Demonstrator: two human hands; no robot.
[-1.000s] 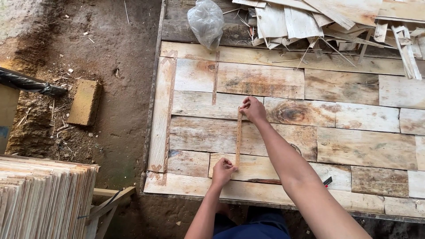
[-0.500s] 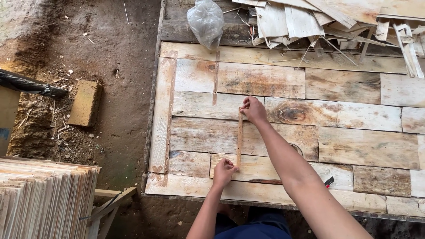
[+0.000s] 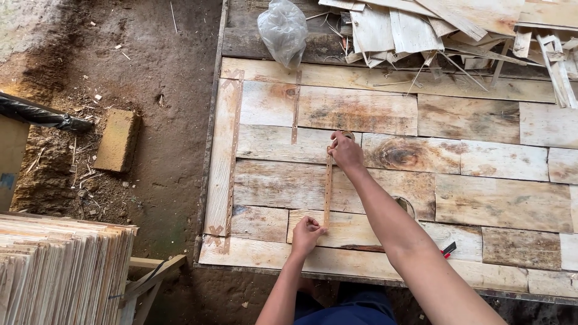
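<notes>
A narrow brown strip of tape (image 3: 327, 186) runs straight across a patchwork sheet of thin wood veneer pieces (image 3: 494, 204) on a worktable. My right hand (image 3: 345, 150) pinches the far end of the strip, pressing it on the veneer. My left hand (image 3: 307, 233) is closed on the near end, close to the table's front edge. Similar brown strips (image 3: 231, 150) lie stuck along the sheet's left side and over another seam (image 3: 295, 108).
A crumpled clear plastic bag (image 3: 283, 29) and a heap of veneer scraps (image 3: 433, 27) sit at the table's far side. A stack of veneer sheets (image 3: 60, 271) stands at lower left. A brick (image 3: 116, 139) lies on the dirt floor. A red-handled tool (image 3: 448, 248) pokes out by my right arm.
</notes>
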